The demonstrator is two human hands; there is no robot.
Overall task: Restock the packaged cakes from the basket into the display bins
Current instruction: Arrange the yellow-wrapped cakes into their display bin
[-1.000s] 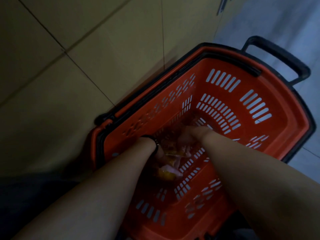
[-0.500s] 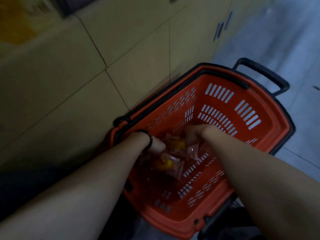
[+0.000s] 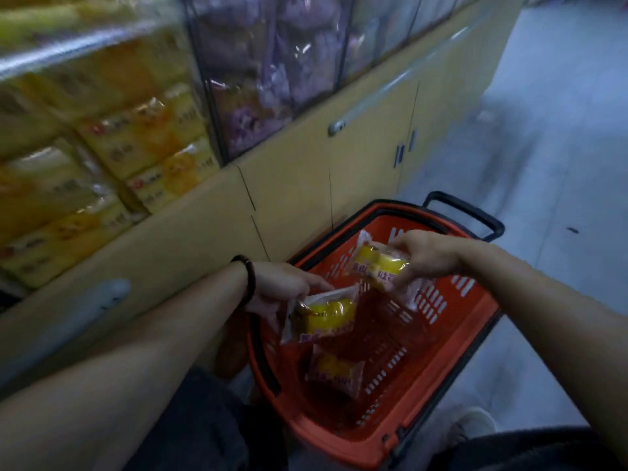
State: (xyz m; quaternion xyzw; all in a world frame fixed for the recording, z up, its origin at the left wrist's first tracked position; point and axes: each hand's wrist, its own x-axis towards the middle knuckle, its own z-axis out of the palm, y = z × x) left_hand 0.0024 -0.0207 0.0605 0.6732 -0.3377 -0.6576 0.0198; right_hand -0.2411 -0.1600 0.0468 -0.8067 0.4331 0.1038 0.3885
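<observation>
An orange shopping basket [image 3: 455, 338] stands on the floor beside the display unit. My left hand [image 3: 282, 288] pinches a clear packaged cake with a yellow filling [image 3: 324, 316] by its top edge, above the basket's left side. My right hand [image 3: 424, 256] grips another packaged cake [image 3: 380, 266] over the basket's far half. One more packaged cake [image 3: 336, 370] lies on the basket floor. The display bins [image 3: 112, 141] at the upper left hold stacked yellow packs behind clear fronts.
A bin of purple packs [image 3: 265, 79] sits to the right of the yellow ones. Beige cabinet doors [image 3: 367, 158] with a metal handle run below the bins. The basket's black pull handle [image 3: 472, 212] points away. Grey floor stretches to the right.
Both hands have come up out of the basket, each holding a packaged cake. The view has lifted from the basket floor so the display bins now show.
</observation>
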